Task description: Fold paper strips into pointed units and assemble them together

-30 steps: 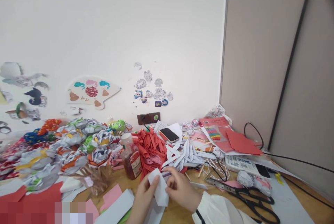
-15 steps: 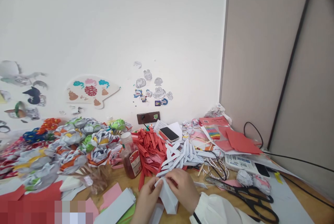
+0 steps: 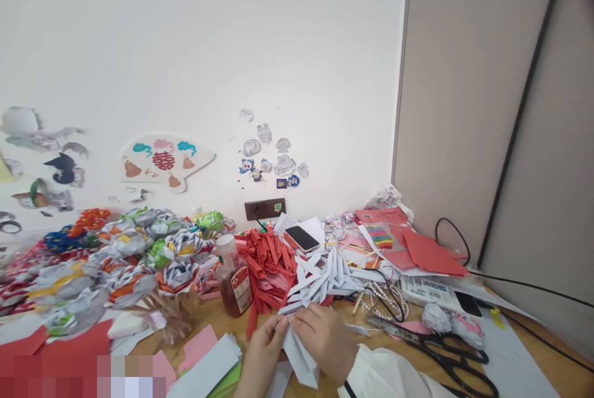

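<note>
My left hand (image 3: 262,354) and my right hand (image 3: 325,339) meet low in the middle of the view, both pinching a folded piece of white paper (image 3: 301,362). The paper tapers to a point that hangs down toward me. My fingertips press together at its upper edge. Just beyond my hands lies a pile of folded white paper strips (image 3: 320,279), with a pile of folded red strips (image 3: 266,265) to its left. A white sleeve (image 3: 385,376) covers my right wrist.
A small bottle of brown liquid (image 3: 233,283) stands left of the red strips. Paper flowers (image 3: 116,262) crowd the left side. A phone (image 3: 301,238) lies behind the piles. Black scissors (image 3: 440,351), red sheets (image 3: 427,252), cables and crumpled paper lie at the right on the wooden table (image 3: 547,367).
The white paper has gone from a loose upright sheet to a narrower folded shape with its point down. My hands have closed together at its top edge.
</note>
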The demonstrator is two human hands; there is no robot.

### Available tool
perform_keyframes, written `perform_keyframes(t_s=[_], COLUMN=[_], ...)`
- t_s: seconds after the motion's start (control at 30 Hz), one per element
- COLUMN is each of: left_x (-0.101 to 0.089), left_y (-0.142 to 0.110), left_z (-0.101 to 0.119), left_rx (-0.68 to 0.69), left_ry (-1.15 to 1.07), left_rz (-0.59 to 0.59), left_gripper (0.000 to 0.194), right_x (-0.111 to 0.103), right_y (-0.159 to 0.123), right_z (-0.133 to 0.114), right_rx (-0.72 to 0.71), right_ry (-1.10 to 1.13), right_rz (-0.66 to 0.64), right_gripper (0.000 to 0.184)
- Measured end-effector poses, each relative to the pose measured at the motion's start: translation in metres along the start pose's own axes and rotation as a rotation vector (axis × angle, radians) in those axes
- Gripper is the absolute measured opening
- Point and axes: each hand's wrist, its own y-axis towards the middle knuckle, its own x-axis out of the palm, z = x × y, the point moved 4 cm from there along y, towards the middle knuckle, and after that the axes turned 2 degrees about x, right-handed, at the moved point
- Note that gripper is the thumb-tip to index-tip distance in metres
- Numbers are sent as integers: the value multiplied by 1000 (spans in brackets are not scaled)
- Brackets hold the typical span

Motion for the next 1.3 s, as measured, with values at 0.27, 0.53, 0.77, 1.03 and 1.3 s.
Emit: perform_keyframes(t_s=[0.27, 0.53, 0.77, 1.03, 1.3], left_x=[-2, 2, 1, 0, 1], left_y=[-1, -2, -1, -8, -7], left_z=[4, 0, -1, 17, 16], left_rx=[78, 34, 45, 211, 192], left_ry=[93, 98, 188, 423, 468], left_rz=[8, -34, -40, 31, 22], left_gripper=[45, 46, 44, 34, 33], right_x=[-1, 35, 35, 38, 33], right_y=[2, -11, -13, -14, -11], right_z=[17, 36, 34, 36, 35], right_rx=[390, 809, 825, 828, 809], right_ry=[617, 1067, 980, 1007, 1093], right_rz=[15, -60, -42, -51, -120], right_gripper=[15, 16, 12, 18, 19])
